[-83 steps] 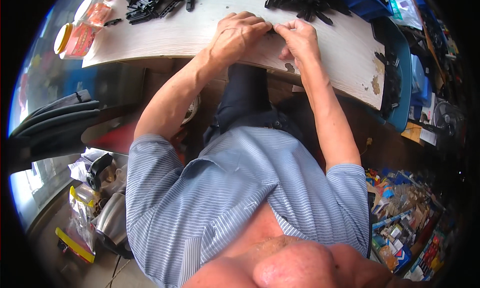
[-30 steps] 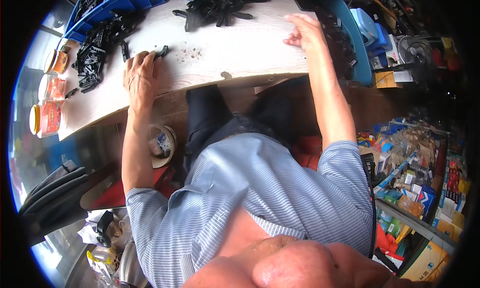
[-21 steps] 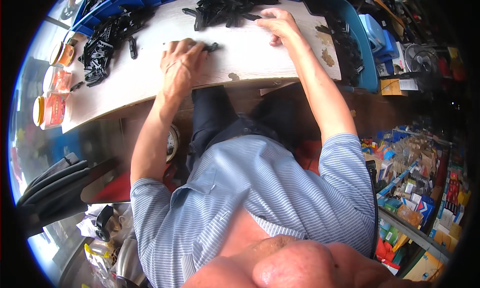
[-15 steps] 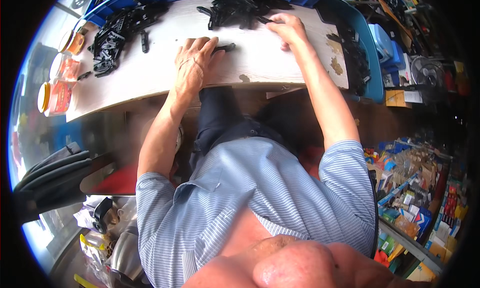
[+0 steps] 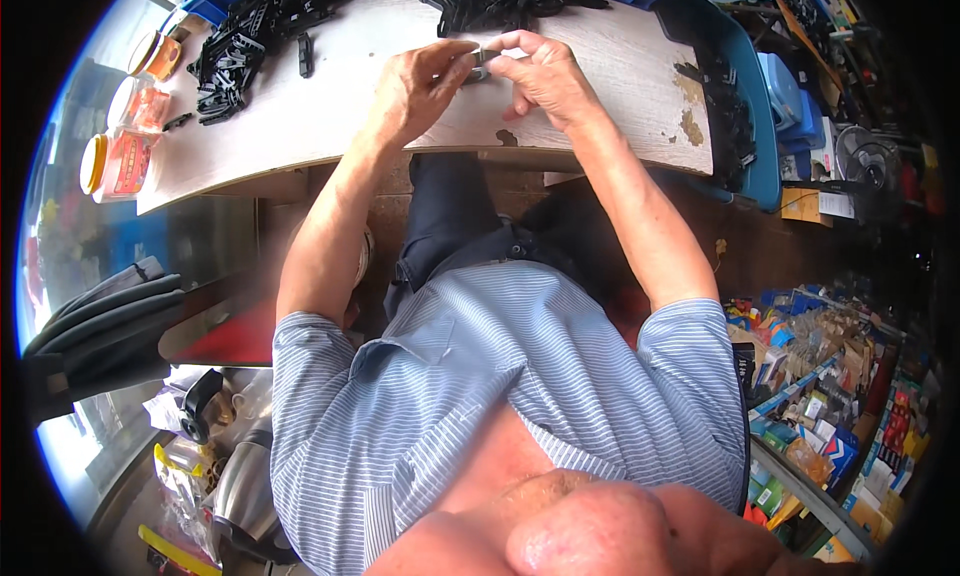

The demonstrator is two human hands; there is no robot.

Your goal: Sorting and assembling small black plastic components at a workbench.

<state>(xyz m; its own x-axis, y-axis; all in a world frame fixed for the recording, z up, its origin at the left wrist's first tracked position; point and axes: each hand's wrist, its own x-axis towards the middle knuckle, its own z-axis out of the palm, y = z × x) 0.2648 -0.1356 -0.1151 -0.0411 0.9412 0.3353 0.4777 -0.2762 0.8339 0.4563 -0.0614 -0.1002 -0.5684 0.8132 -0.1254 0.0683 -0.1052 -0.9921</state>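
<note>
Both hands now meet over the middle of the worktop (image 5: 330, 126); half a second ago they were apart, the left hand (image 5: 420, 81) flat on the wood and the right hand (image 5: 545, 71) at the far heap of black plastic parts (image 5: 505, 1). Each grip is pinched from its side onto one small dark part (image 5: 478, 66) held just above the worktop. Judging by this, fetching is over and fitting has begun. Another black pile (image 5: 245, 41) lies left.
</note>
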